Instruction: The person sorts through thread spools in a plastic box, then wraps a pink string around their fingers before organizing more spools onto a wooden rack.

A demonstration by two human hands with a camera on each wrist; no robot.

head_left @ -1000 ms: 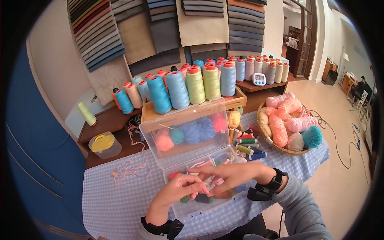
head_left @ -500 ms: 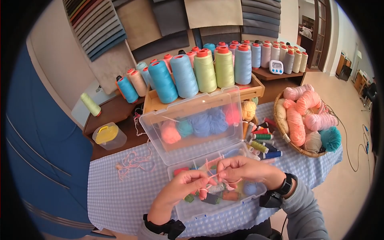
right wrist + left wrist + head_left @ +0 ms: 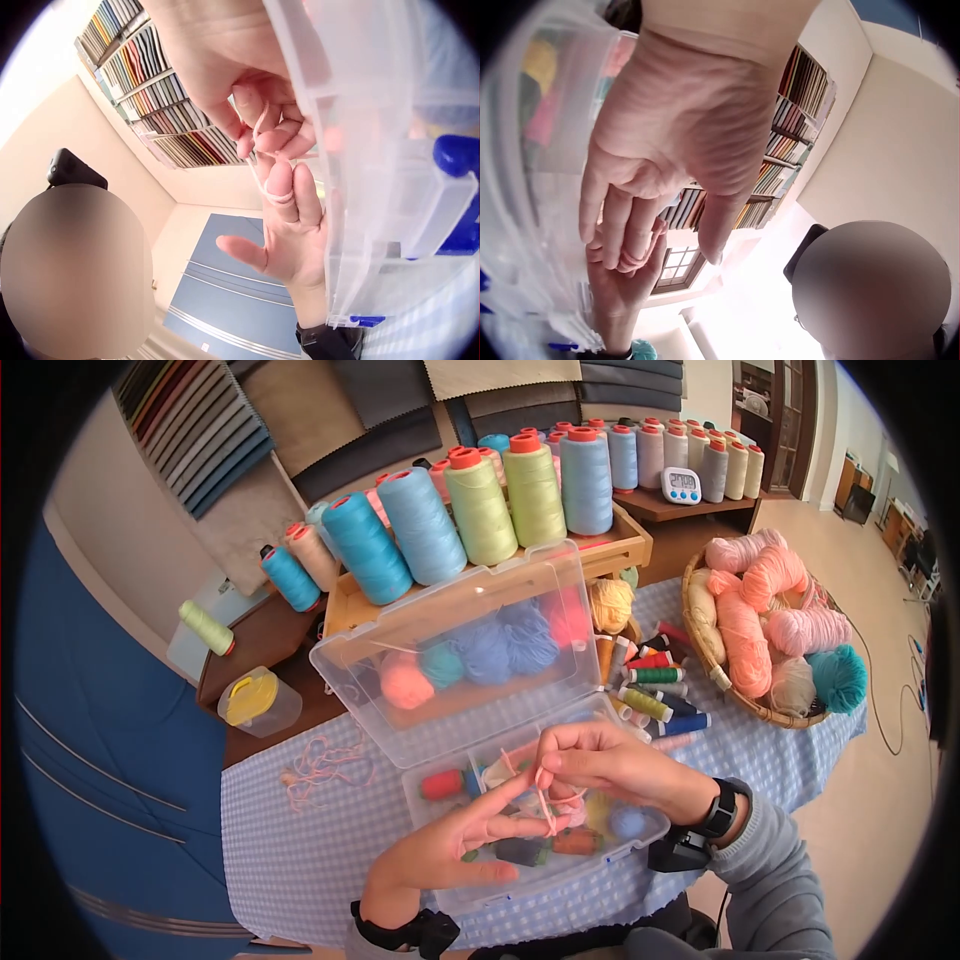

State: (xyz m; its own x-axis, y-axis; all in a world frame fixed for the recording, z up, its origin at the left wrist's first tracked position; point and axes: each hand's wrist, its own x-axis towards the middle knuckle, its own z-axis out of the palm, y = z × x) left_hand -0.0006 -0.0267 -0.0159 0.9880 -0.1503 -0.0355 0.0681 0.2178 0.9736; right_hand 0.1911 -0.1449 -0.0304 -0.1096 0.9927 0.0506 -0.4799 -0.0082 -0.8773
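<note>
A strand of pale pink yarn (image 3: 546, 800) is looped around the fingers of my left hand (image 3: 435, 850), which reaches in from the left with fingers extended and thumb apart. My right hand (image 3: 620, 768) pinches the strand between thumb and fingertips, close to the left fingertips. In the right wrist view the yarn (image 3: 279, 198) circles the left fingers. Both hands are above a clear plastic box (image 3: 560, 878) with its lid (image 3: 350, 685) raised. Inside lie a red spool (image 3: 442, 785), an orange spool (image 3: 577, 842) and a small blue ball (image 3: 628, 821).
Loose pink yarn (image 3: 325, 770) lies on the checked cloth (image 3: 285, 840) at left. Right of the box are several small thread spools (image 3: 650, 703) and a wicker basket (image 3: 695, 650) of yarn. Large thread cones (image 3: 482, 510) stand in a wooden tray (image 3: 625, 550) behind the lid.
My right hand has come from crossing over the left to pinching the yarn beside it. The left fingers have straightened out, and the yarn loop now shows around them.
</note>
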